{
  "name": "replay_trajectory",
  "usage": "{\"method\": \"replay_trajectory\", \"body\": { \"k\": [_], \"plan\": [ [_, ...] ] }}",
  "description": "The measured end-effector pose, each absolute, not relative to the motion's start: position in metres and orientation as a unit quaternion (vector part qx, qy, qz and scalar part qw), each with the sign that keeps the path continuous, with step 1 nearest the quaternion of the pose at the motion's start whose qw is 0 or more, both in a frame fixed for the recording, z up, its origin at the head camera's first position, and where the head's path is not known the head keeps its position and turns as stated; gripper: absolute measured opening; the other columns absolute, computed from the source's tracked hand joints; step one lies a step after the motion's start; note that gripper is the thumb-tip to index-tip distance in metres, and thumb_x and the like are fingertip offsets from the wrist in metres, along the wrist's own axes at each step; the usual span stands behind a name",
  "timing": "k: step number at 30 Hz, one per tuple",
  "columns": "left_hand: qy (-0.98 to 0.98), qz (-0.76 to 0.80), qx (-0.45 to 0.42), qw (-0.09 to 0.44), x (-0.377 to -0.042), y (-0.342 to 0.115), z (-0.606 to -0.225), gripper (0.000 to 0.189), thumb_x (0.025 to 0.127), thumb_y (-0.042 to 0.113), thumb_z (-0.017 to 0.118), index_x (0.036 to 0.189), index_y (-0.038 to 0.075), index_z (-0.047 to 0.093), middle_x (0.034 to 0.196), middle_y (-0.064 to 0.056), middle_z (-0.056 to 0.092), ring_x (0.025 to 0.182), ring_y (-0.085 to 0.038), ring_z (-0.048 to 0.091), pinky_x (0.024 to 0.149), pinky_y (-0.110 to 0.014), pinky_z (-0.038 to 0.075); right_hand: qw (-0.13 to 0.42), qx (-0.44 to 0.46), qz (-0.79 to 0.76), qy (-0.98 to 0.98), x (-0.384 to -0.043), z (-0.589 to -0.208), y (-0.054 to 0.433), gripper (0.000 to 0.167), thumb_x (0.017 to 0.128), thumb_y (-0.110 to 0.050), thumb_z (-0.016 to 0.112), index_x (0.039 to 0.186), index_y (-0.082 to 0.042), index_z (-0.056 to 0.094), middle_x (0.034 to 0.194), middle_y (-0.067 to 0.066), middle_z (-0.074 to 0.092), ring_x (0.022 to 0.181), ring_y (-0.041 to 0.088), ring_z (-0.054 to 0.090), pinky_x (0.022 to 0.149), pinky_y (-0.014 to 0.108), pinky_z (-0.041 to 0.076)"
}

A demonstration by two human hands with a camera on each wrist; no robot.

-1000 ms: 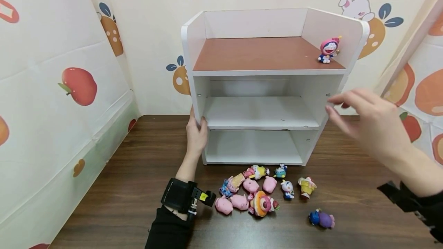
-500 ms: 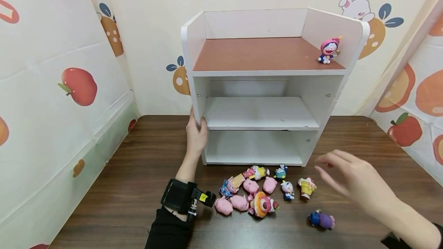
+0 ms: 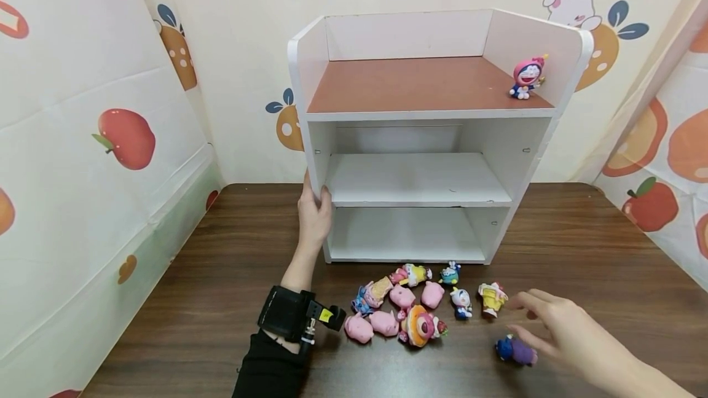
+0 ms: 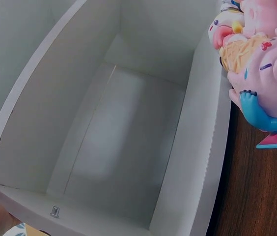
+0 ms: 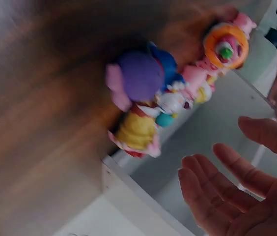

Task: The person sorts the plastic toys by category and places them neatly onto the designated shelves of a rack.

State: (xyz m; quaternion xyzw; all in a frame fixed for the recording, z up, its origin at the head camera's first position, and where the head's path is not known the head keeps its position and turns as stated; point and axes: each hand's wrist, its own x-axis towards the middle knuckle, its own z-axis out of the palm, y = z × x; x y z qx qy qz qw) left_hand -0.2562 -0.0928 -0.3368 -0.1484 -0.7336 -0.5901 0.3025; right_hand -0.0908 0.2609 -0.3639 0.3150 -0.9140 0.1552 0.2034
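My left hand (image 3: pixel 314 220) grips the left side panel of a white three-tier shelf (image 3: pixel 431 115), thumb on the front edge and fingers behind it. Nearer the front right, my right hand (image 3: pixel 570 336) hovers with fingers spread, holding nothing. Just left of its fingertips lies a purple and blue figurine (image 3: pixel 522 352) on its side. Beyond that is a yellow-dressed figurine (image 3: pixel 491 298), close to the right index finger in the head view. The right wrist view shows the purple figurine (image 5: pixel 141 73) apart from the relaxed fingers.
A pink-hooded figurine (image 3: pixel 527 78) stands at the right of the shelf's brown top. Before the shelf lie several toys, among them pink pigs (image 3: pixel 384 323), a figurine with an orange ring (image 3: pixel 418 326) and a small white and blue one (image 3: pixel 461 303). Printed sheets (image 3: pixel 110 214) wall the sides.
My right hand has come down from beside the shelf's right side to just over the purple figurine near the front. My left hand keeps its hold on the side panel.
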Motion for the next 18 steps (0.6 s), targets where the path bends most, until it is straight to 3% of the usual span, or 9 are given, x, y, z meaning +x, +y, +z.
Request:
{"method": "replay_trajectory", "body": {
  "k": [7, 13, 15, 18],
  "plan": [
    [-0.732, -0.594, -0.152, 0.297, -0.255, -0.092, -0.337, 0.054, 0.093, -0.002, 0.038, 0.146, -0.002, 0.027, 0.142, -0.024, 0.041, 0.13, -0.039, 0.039, 0.102, -0.059, 0.032, 0.073, 0.319, 0.154, -0.932, -0.085, -0.383, 0.273, 0.033, 0.069, -0.022, 0.082, 0.093, -0.01, 0.063, 0.085, -0.002, 0.062, 0.072, 0.001, 0.056, 0.056, 0.023, 0.049],
    [-0.731, -0.593, -0.156, 0.299, -0.255, -0.092, -0.337, 0.054, 0.093, -0.003, 0.038, 0.146, -0.002, 0.026, 0.142, -0.024, 0.041, 0.131, -0.039, 0.039, 0.103, -0.059, 0.031, -0.017, 0.297, 0.14, -0.945, -0.082, -0.395, 0.283, 0.058, 0.066, -0.029, 0.083, 0.112, -0.005, 0.059, 0.1, 0.004, 0.062, 0.083, 0.011, 0.059, 0.065, 0.03, 0.053],
    [-0.732, -0.593, -0.157, 0.298, -0.254, -0.093, -0.337, 0.054, 0.093, -0.002, 0.038, 0.146, -0.002, 0.026, 0.142, -0.024, 0.04, 0.131, -0.039, 0.039, 0.102, -0.06, 0.031, -0.03, 0.301, 0.144, -0.942, -0.081, -0.399, 0.287, 0.062, 0.066, -0.028, 0.083, 0.115, -0.002, 0.056, 0.103, 0.007, 0.06, 0.084, 0.009, 0.057, 0.065, 0.028, 0.052],
    [-0.732, -0.593, -0.157, 0.298, -0.254, -0.093, -0.336, 0.054, 0.093, -0.002, 0.038, 0.146, -0.002, 0.026, 0.143, -0.024, 0.04, 0.131, -0.039, 0.038, 0.102, -0.06, 0.032, -0.003, 0.34, 0.16, -0.927, -0.081, -0.408, 0.291, 0.065, 0.063, -0.024, 0.085, 0.114, 0.002, 0.055, 0.102, 0.009, 0.058, 0.085, 0.004, 0.054, 0.063, 0.023, 0.049]
  ]
}}
